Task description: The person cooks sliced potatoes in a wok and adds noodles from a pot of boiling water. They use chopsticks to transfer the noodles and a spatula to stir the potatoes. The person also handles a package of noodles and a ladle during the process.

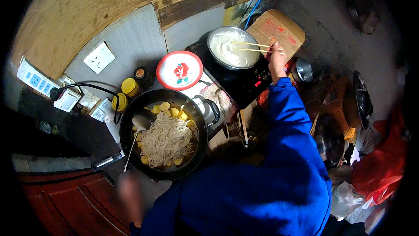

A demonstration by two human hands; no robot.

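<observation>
Two wooden chopsticks (252, 47) are gripped in my right hand (276, 56), with their tips in pale noodles (230, 48) and whitish liquid. The steel pot (212, 54) holding them stands on a black induction cooktop (240, 87) with a lit red display. My left hand (131, 196), blurred, is at the lower left, close to the handle end of a metal ladle (140, 121); whether it holds the handle, I cannot tell. That ladle rests in a large black wok (126, 152) with noodles (167, 139) heaped over potato pieces (165, 106) in broth.
An enamel plate (180, 69) with a rose lies between wok and cooktop. Jars with yellow lids (129, 86) stand by the wall near a black cable (95, 85) and power strip (36, 80). Behind the pot is a cardboard box (278, 28); a metal bowl (303, 70) sits right of my hand.
</observation>
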